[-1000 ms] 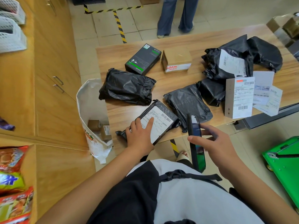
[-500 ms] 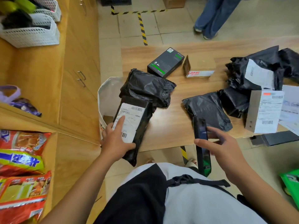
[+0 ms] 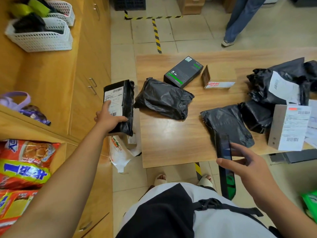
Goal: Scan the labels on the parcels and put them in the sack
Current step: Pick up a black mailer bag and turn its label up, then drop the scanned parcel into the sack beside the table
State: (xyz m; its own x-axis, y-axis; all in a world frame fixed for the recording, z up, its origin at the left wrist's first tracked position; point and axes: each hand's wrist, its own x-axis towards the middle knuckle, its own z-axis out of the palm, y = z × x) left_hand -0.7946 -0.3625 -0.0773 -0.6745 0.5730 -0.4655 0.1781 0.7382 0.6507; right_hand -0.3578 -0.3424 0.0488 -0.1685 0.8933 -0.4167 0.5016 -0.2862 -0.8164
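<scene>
Fingers (image 3: 106,104) of the left hand (image 3: 109,118) are curled round the lower end of a black parcel (image 3: 127,100), with the thumb across its front and the label facing up. It hangs in the air just off the left edge of the table (image 3: 171,145), above the white sack (image 3: 120,152) on the floor. Most of the sack is hidden behind the parcel and the table edge; only a crumpled printed flap and the corner of a small box (image 3: 132,140) inside it show.

On the table, from the left, lie a lumpy black bag (image 3: 164,98), a dark box (image 3: 183,72), a cardboard box (image 3: 219,78) and a flat black packet (image 3: 226,122). After them come a heap of black bags (image 3: 277,86) and a labelled white box (image 3: 291,127), with loose papers cut off at the frame edge. The label print is too small to read.

The right hand (image 3: 248,167) grips a phone (image 3: 223,148) between thumb and fingers, seen almost edge-on over the near table edge, so its screen is hard to make out.

Wooden cupboards (image 3: 82,66) line the left wall, with white baskets (image 3: 41,38) on top and snack packets (image 3: 22,165) on a lower shelf. Striped tape (image 3: 157,35) crosses the tiled floor, and someone's legs (image 3: 238,19) stand beyond the table.
</scene>
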